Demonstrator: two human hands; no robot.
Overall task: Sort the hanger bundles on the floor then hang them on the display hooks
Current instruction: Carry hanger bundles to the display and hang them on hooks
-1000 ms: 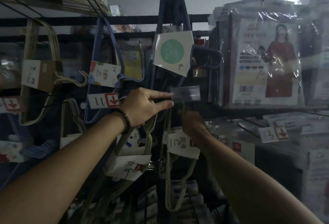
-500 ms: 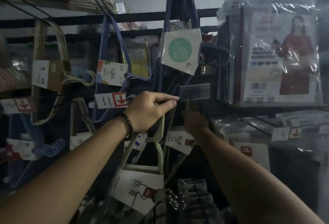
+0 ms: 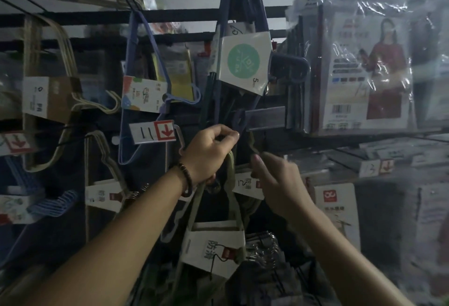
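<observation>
My left hand [image 3: 209, 151] grips the top of an olive-green hanger bundle [image 3: 215, 245] with a white paper sleeve, up at a display hook just left of a clear price-tag holder [image 3: 264, 117]. My right hand [image 3: 277, 179] is just right of it and pinches the upper part of a second olive bundle with a white label [image 3: 246, 184]. The hook's tip is hidden behind my left fingers. Above hangs a dark blue hanger bundle with a green round logo card [image 3: 244, 62].
Beige hanger bundles [image 3: 46, 96] and a blue bundle [image 3: 143, 92] hang at the left beside price tag 11 [image 3: 153, 132]. Plastic-wrapped packs [image 3: 364, 67] fill the right shelf above tag 13 [image 3: 375, 167]. A bunch of metal hanger hooks [image 3: 262, 247] sits low in the middle.
My left hand has curled its fingers from pointing at the tag holder to gripping at the hook. The right hand has come nearer and lower, and the sleeved bundle has swung lower in view.
</observation>
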